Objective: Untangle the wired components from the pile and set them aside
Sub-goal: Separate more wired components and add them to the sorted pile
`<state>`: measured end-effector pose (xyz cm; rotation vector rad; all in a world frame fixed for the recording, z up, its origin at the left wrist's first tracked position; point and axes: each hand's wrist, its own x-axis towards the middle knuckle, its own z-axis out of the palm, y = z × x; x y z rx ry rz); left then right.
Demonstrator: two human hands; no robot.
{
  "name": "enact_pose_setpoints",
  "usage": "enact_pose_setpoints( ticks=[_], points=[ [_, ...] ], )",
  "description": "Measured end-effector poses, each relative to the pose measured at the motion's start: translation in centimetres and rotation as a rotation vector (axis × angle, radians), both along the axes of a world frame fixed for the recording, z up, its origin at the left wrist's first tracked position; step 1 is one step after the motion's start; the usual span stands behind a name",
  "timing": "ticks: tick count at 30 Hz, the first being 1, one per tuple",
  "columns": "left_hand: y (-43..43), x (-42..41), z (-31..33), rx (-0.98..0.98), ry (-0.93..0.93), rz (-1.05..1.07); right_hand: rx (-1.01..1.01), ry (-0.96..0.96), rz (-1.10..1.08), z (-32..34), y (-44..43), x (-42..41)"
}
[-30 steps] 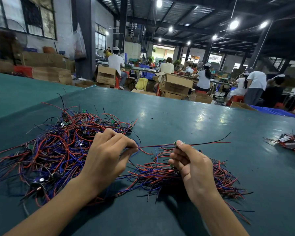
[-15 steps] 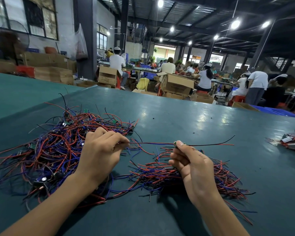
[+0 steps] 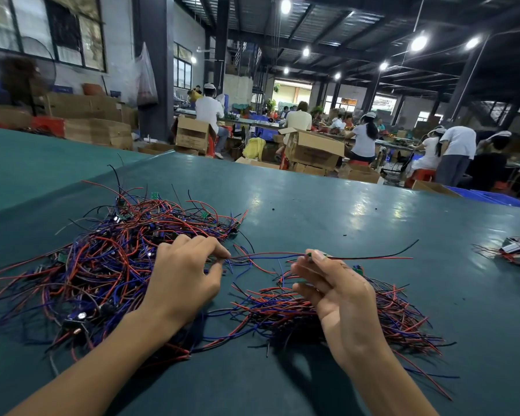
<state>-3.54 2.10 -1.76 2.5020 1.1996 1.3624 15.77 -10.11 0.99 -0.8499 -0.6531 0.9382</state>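
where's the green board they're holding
Head view, centre: the green board is pinched in the right hand, its wires running left to the left hand, above the smaller pile.

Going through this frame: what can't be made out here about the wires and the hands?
1. Head view: the held wires run between both hands; the right hand hides most of the green part at its fingertips.
2. The left hand covers part of the tangled pile.
3. The bundle on the right is cut off by the frame edge.
4. Parts in the pile are too small to identify.
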Motion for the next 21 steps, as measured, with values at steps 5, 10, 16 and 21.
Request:
enact_pose_setpoints(
  ticks=[5, 10, 16, 21],
  points=[
    [0.3, -0.1, -0.4, -0.149, -0.051, -0.061, 0.024, 0.019, 0.191, 0.6, -0.4, 0.3],
    [-0.9, 0.9, 0.6, -0.548, -0.374, -0.610, -0.066, 0.004, 0.355, 0.7, -0.5, -0.5],
    [-2.9, 3.0, 0.3, -1.054, -0.500, -0.930, -0.191, -0.129, 0.427, 0.0, -0.4, -1.1],
    [-3.0, 3.0, 0.2, -1.300, -0.629, -0.933, -0.235, -0.139, 0.447, -0.3, -0.3, -1.4]
  ],
)
